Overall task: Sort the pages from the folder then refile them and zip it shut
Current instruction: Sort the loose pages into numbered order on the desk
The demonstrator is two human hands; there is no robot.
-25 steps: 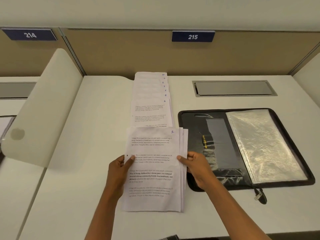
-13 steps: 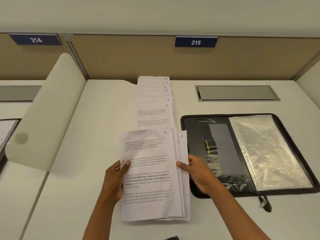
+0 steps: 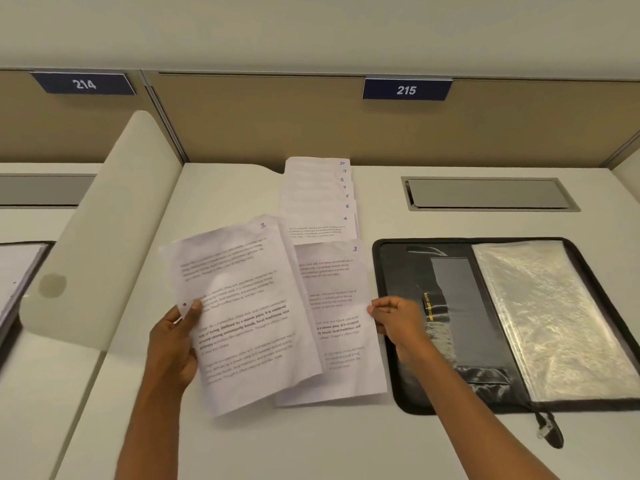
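My left hand (image 3: pixel 175 344) grips a small stack of printed pages (image 3: pixel 242 306) by its left edge, lifted and tilted to the left; the top sheet carries a handwritten number. My right hand (image 3: pixel 398 323) pinches the right edge of the page numbered 3 (image 3: pixel 337 327), which lies flat on the desk. Behind it, a fanned column of numbered pages (image 3: pixel 317 199) runs from 4 up to 10. The black zip folder (image 3: pixel 460 323) lies open on the right, with a clear plastic sleeve (image 3: pixel 554 317) on its right half.
A rounded white divider (image 3: pixel 100 230) stands on the left of the desk. A metal cable hatch (image 3: pixel 488 194) is set into the desk behind the folder. The folder's zip pull (image 3: pixel 547 431) hangs at its front edge. Another folder (image 3: pixel 17 282) shows at the far left.
My left hand has lifted the upper pages and swung them left, uncovering page 3. My right hand has stayed at that page's right edge.
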